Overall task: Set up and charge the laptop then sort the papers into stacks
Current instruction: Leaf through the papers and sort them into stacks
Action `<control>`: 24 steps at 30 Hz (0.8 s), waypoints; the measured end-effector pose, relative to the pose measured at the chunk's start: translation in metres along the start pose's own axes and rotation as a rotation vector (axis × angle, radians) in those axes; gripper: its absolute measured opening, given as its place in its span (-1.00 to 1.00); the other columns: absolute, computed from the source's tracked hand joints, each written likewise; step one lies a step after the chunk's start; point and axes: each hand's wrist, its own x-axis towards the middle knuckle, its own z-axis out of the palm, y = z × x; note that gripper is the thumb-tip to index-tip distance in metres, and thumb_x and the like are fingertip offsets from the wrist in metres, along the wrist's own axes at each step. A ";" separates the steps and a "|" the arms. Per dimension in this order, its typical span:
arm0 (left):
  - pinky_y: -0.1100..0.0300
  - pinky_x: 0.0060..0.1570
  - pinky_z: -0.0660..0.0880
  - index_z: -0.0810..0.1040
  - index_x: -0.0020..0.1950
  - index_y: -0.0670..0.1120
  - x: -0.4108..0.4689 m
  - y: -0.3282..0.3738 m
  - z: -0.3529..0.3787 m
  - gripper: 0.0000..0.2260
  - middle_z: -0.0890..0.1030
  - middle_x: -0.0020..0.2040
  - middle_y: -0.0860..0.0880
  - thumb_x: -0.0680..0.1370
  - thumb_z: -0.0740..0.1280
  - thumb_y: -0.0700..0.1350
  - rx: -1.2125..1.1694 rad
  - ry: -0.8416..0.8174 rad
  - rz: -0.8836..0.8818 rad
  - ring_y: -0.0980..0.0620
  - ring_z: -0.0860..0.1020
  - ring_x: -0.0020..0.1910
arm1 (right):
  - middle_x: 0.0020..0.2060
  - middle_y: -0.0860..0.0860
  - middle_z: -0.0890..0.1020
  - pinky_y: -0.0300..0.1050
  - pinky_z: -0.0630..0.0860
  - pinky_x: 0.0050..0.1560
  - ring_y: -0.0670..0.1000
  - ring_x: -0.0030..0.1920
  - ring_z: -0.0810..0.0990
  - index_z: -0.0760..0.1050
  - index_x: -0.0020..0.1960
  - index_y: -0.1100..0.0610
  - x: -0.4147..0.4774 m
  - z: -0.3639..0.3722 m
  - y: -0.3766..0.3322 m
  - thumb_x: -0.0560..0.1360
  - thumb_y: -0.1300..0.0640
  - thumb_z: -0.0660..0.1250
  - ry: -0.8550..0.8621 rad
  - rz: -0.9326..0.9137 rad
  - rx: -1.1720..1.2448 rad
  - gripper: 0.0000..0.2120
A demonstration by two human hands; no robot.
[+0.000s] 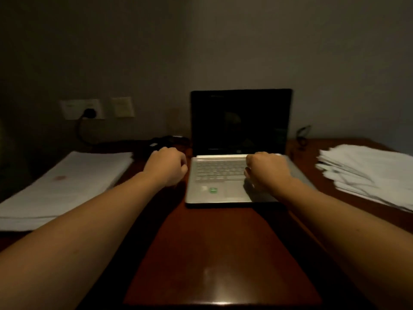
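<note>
— Where is the laptop [232, 153]?

— Open, screen dark, at the middle of the desk [214, 253]. My right hand [268, 172] rests curled over its keyboard's right side; my left hand [166, 166], fingers curled in, sits just off its left edge. Neither grips anything I can see.

— The papers?

— A neat stack [64, 186] left of the laptop, a ragged pile [368, 173] right. A plug [89, 113] sits in the wall socket behind, left.

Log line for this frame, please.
laptop: open, screen dark | left hand: fist beside it | right hand: on keyboard | wall plug: in | papers: both sides
</note>
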 end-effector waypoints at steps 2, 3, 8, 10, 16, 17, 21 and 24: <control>0.05 0.03 0.38 0.66 0.11 0.07 0.011 0.054 0.007 -0.80 0.60 0.07 0.02 0.62 0.26 0.05 -0.025 0.035 0.130 -0.02 0.49 0.06 | -0.09 0.05 0.63 -0.11 0.44 -0.23 0.10 -0.13 0.59 0.56 -0.03 0.06 -0.020 0.000 0.045 0.54 -0.02 0.25 -0.031 0.073 0.004 -0.81; 0.02 0.09 0.37 0.65 0.12 0.08 0.015 0.080 0.010 -0.79 0.58 0.12 0.01 0.63 0.26 0.06 -0.042 0.047 0.185 -0.03 0.47 0.11 | -0.09 0.05 0.63 -0.11 0.44 -0.23 0.11 -0.12 0.60 0.56 -0.04 0.06 -0.029 0.000 0.066 0.52 -0.02 0.26 -0.047 0.103 0.004 -0.81; -0.05 0.31 0.29 0.63 0.20 0.14 0.031 0.202 0.024 -0.78 0.47 0.33 0.00 0.62 0.27 0.11 -0.145 0.015 0.381 -0.06 0.35 0.37 | 0.09 0.08 0.59 0.00 0.43 0.01 0.12 0.09 0.52 0.55 0.14 0.04 -0.069 -0.002 0.164 0.54 -0.05 0.25 -0.058 0.235 -0.057 -0.74; -0.06 0.36 0.26 0.60 0.26 0.16 0.038 0.241 0.030 -0.74 0.41 0.41 -0.01 0.63 0.24 0.13 -0.148 -0.048 0.464 -0.06 0.31 0.43 | 0.20 0.09 0.54 0.06 0.40 0.13 0.14 0.20 0.46 0.49 0.26 0.03 -0.079 0.001 0.197 0.57 -0.11 0.23 -0.064 0.288 -0.095 -0.65; -0.14 0.51 0.13 0.46 0.45 0.18 0.067 0.325 0.055 -0.63 0.22 0.59 -0.02 0.67 0.15 0.18 -0.106 -0.100 0.576 -0.06 0.13 0.58 | 0.33 0.08 0.47 0.17 0.37 0.27 0.14 0.30 0.41 0.42 0.36 -0.02 -0.083 0.021 0.269 0.51 -0.32 0.21 -0.162 0.452 -0.037 -0.46; -0.15 0.51 0.12 0.43 0.47 0.19 0.075 0.335 0.059 -0.62 0.20 0.61 -0.02 0.67 0.12 0.19 -0.107 -0.110 0.577 -0.06 0.12 0.58 | 0.35 0.08 0.46 0.19 0.37 0.28 0.16 0.31 0.40 0.40 0.37 -0.02 -0.081 0.025 0.277 0.51 -0.34 0.21 -0.178 0.473 -0.008 -0.43; -0.13 0.46 0.20 0.41 0.49 0.15 0.115 0.365 0.076 -0.62 0.26 0.58 -0.02 0.69 0.10 0.16 -0.100 -0.103 0.604 -0.07 0.19 0.56 | 0.38 0.08 0.44 0.21 0.37 0.30 0.18 0.33 0.41 0.36 0.41 -0.02 -0.066 0.039 0.301 0.50 -0.36 0.21 -0.172 0.552 0.134 -0.39; 0.00 0.36 0.38 0.50 0.43 0.05 0.144 0.384 0.081 -0.65 0.42 0.48 -0.01 0.67 0.23 0.08 -0.090 -0.004 0.643 -0.03 0.38 0.44 | 0.40 0.05 0.44 0.24 0.37 0.31 0.18 0.34 0.43 0.30 0.44 -0.06 -0.056 0.053 0.311 0.46 -0.43 0.18 -0.190 0.588 0.187 -0.32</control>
